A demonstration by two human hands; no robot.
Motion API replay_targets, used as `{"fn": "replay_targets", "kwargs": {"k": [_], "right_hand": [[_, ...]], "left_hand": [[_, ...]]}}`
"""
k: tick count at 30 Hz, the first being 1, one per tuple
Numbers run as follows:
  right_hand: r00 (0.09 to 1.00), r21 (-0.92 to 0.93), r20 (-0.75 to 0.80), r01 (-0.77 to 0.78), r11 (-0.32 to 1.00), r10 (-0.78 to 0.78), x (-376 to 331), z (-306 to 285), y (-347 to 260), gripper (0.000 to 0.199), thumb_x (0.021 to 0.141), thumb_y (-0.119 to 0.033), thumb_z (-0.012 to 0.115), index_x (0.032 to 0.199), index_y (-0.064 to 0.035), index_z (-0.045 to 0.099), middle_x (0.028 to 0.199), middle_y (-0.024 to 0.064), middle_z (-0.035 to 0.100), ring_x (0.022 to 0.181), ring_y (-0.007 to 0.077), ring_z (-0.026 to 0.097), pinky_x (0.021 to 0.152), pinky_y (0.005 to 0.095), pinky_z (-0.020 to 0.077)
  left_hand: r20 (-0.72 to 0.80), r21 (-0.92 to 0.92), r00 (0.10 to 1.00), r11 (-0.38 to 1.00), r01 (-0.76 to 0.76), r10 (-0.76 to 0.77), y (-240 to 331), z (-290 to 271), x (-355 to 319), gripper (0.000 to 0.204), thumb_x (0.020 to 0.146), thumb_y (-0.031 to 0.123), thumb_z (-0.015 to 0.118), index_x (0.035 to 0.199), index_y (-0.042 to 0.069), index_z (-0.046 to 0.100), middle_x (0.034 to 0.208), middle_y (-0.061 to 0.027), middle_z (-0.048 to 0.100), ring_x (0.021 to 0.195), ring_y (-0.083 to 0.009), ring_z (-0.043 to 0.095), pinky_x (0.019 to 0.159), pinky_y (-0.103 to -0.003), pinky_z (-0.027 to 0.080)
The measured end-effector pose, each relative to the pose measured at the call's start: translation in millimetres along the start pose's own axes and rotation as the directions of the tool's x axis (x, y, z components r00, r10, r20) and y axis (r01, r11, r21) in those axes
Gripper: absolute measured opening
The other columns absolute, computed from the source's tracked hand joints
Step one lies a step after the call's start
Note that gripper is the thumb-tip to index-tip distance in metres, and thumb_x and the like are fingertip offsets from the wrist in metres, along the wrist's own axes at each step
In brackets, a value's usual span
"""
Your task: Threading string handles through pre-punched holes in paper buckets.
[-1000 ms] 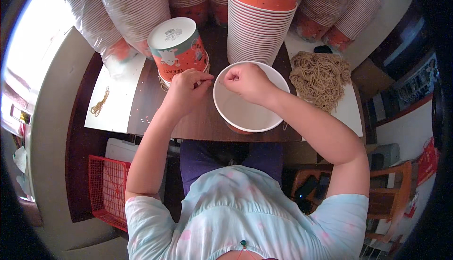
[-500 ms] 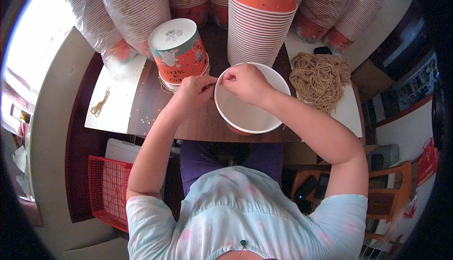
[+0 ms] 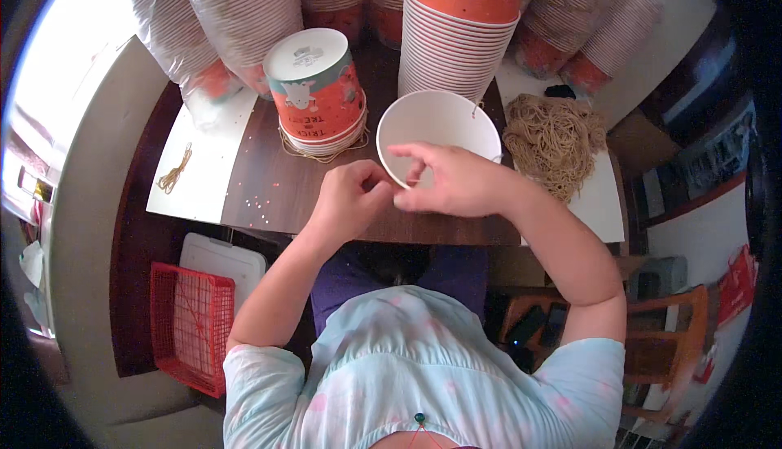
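Observation:
A white-lined paper bucket [image 3: 436, 115] stands tilted on the table before me, its mouth toward me. A short piece of tan cord [image 3: 476, 109] hangs at its far right rim. My left hand [image 3: 350, 198] is closed at the near left rim, fingertips pressed together; what they hold, if anything, is too small to make out. Over the near rim reaches my right hand [image 3: 464, 180], index finger and thumb apart, the other fingers bent over the opening. To the left, several orange-and-teal paper buckets [image 3: 326, 111] stand nested upside down, with cord loops around their rims.
A tall stack of nested buckets [image 3: 448, 50] rises behind the bucket. A heap of tan cords [image 3: 550, 144] lies at right, and a few cords [image 3: 175, 170] at far left. Plastic-wrapped stacks [image 3: 244, 17] line the back. A red basket [image 3: 191, 327] sits below left.
The bucket has turned, so a cord shows at its far right rim. Both hands have moved nearer to me, toward its near rim. The right hand's index finger and thumb have spread apart.

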State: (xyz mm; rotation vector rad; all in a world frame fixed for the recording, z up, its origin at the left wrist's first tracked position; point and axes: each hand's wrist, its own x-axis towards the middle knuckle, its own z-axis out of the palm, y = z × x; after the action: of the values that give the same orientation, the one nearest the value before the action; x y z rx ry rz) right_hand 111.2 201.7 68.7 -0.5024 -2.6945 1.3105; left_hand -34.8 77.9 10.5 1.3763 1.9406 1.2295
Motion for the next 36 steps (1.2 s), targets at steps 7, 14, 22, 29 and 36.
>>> {"fn": "replay_targets", "kwargs": {"k": [7, 14, 22, 29, 36], "right_hand": [[0.991, -0.420, 0.127, 0.081, 0.904, -0.030, -24, -19, 4, 0.041, 0.067, -0.026, 0.075, 0.099, -0.0034, 0.063, 0.073, 0.0102, 0.060, 0.068, 0.0247, 0.060, 0.063, 0.0363, 0.0462], [0.950, -0.315, 0.179, 0.303, 0.899, -0.258, -26, -29, -21, 0.016, 0.072, -0.017, 0.068, 0.081, -0.0038, 0.064, 0.072, 0.0109, 0.059, 0.068, 0.0250, 0.059, 0.063, 0.0346, 0.0460], [0.914, -0.109, 0.220, 0.369, 0.923, -0.340, 18, -5, -25, 0.019, 0.071, -0.020, 0.069, 0.078, -0.0031, 0.064, 0.076, 0.0104, 0.060, 0.074, 0.0265, 0.059, 0.069, 0.0355, 0.0464], [0.672, -0.549, -0.402, 0.366, 0.751, -0.622, -27, 22, -23, 0.026, 0.067, -0.011, 0.073, 0.089, -0.0067, 0.060, 0.094, 0.0094, 0.058, 0.088, 0.0289, 0.056, 0.078, 0.0400, 0.0415], [0.827, -0.297, -0.249, 0.430, 0.853, -0.504, -35, 51, -8, 0.014, 0.070, -0.008, 0.068, 0.082, -0.0078, 0.062, 0.084, 0.0048, 0.059, 0.079, 0.0253, 0.058, 0.076, 0.0356, 0.0406]], "left_hand": [[-0.029, -0.619, 0.993, 0.778, -0.106, 0.112, -7, -16, -32, 0.011, 0.083, 0.005, 0.054, 0.076, 0.002, 0.063, 0.091, -0.0055, 0.063, 0.080, -0.0084, 0.055, 0.071, -0.023, 0.042], [0.136, -0.849, 0.991, 0.517, 0.109, 0.015, 0, -6, -31, 0.009, 0.091, 0.011, 0.055, 0.094, 0.003, 0.059, 0.089, -0.0048, 0.063, 0.076, -0.0071, 0.056, 0.071, -0.022, 0.046], [0.256, -0.818, 0.967, 0.534, 0.216, 0.001, 11, 2, -46, 0.015, 0.090, 0.012, 0.058, 0.098, -0.001, 0.061, 0.089, -0.0059, 0.064, 0.074, -0.0104, 0.060, 0.064, -0.021, 0.048], [0.173, -0.777, 0.985, 0.614, 0.137, -0.001, -3, -10, -63, 0.013, 0.089, 0.009, 0.062, 0.096, -0.001, 0.063, 0.086, -0.0036, 0.065, 0.077, -0.0081, 0.059, 0.066, -0.020, 0.047], [0.187, -0.711, 0.982, 0.692, 0.125, 0.014, 8, -11, -64, 0.009, 0.088, 0.006, 0.062, 0.094, -0.001, 0.062, 0.086, -0.0040, 0.065, 0.076, -0.0074, 0.059, 0.065, -0.019, 0.047]]}}
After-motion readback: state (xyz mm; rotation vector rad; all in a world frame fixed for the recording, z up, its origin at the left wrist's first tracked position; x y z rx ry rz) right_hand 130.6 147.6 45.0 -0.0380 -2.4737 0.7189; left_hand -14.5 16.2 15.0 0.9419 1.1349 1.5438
